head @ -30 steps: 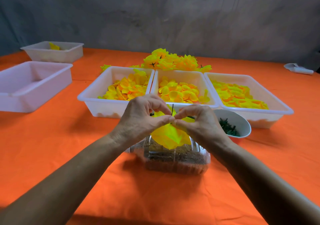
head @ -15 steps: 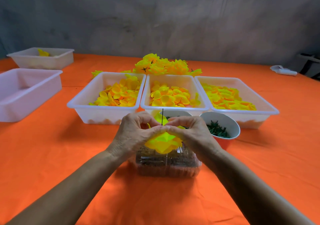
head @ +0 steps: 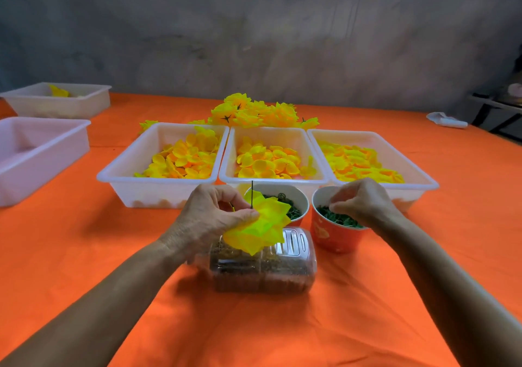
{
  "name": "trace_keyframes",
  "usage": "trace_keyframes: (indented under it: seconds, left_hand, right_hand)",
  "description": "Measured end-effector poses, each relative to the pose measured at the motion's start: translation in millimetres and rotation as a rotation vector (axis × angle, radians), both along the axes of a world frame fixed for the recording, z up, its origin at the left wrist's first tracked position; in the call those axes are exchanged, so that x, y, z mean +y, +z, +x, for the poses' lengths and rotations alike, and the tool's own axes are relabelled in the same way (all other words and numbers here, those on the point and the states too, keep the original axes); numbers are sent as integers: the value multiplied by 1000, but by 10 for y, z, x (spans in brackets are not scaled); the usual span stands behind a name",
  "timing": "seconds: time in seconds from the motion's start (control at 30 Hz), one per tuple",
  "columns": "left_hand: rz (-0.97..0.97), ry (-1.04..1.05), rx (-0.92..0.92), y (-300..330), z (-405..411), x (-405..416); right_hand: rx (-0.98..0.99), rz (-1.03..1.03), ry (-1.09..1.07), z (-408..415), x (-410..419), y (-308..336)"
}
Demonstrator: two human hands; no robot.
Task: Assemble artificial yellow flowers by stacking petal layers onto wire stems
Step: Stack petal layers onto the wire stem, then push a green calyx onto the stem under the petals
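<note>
orange cloth covers the table [head: 84, 253] in the head view, with a grey wall behind. i read the layout as a feed line: three white trays [head: 158, 181] of loose yellow petals sit side by side within reach, so each layer size has its own bin. finished flowers [head: 254, 112] pile behind the trays, out of the working zone.

my left hand [head: 209, 220] pinches the part-built flower [head: 260, 225] at the base of its petals, fingers curled round it, with the wire stem [head: 252, 194] pointing up so the next piece can slide down over the tip. the flower hangs just above a clear plastic container [head: 282, 268].

my right hand [head: 361, 203] dips into the orange cup [head: 333, 236] of small green parts; the fingertips are bunched as if pinching, but i cannot tell whether a part is caught. a second cup [head: 299, 200] stands just beside it, behind the flower.

judgement: the petal stack looks near complete, and a green piece appears to be the next part.
</note>
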State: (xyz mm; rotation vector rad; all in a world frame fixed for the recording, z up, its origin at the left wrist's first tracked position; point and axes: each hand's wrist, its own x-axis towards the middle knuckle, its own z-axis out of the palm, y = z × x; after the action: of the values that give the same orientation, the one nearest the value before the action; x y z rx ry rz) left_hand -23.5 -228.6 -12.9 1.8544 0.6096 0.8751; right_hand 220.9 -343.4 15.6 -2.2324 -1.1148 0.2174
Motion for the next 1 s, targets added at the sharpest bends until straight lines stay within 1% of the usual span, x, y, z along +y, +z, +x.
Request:
trace_keyframes:
  seconds: [0.07, 0.13, 0.2, 0.3, 0.4, 0.53, 0.67, 0.77, 0.87, 1.0]
  left_hand:
    - [2, -10, 12, 9, -3, 6]
    - [6, -7, 20, 9, -5, 6]
    - [4, 7, 21, -1, -2, 6]
    - [8, 9, 23, -17, 3, 6]
    - [6, 8, 13, -29, 4, 9]
    - [5, 5, -1, -32, 5, 3]
    - [3, 5, 3, -11, -8, -17]
    - [-1, 10, 11, 4, -9, -29]
    - [-4, 19, 17, 9, -3, -32]
    - [5, 15, 23, 11, -12, -33]
  right_hand:
    - [-46, -163, 0, 75, 36, -58]
    - [-110, -263, 8, 98, 93, -121]
    - [-187, -322, 20, 105, 169, -195]
    - [-279, -357, 43, 109, 247, -263]
    - [-337, -408, 79, 119, 297, -291]
    - [-334, -390, 57, 149, 303, -294]
    - [-332, -412, 99, 162, 338, -305]
    - [-354, -377, 84, 144, 340, -305]
    - [-360, -360, 130, 160, 309, -297]
    - [-328, -347, 138, 184, 298, -303]
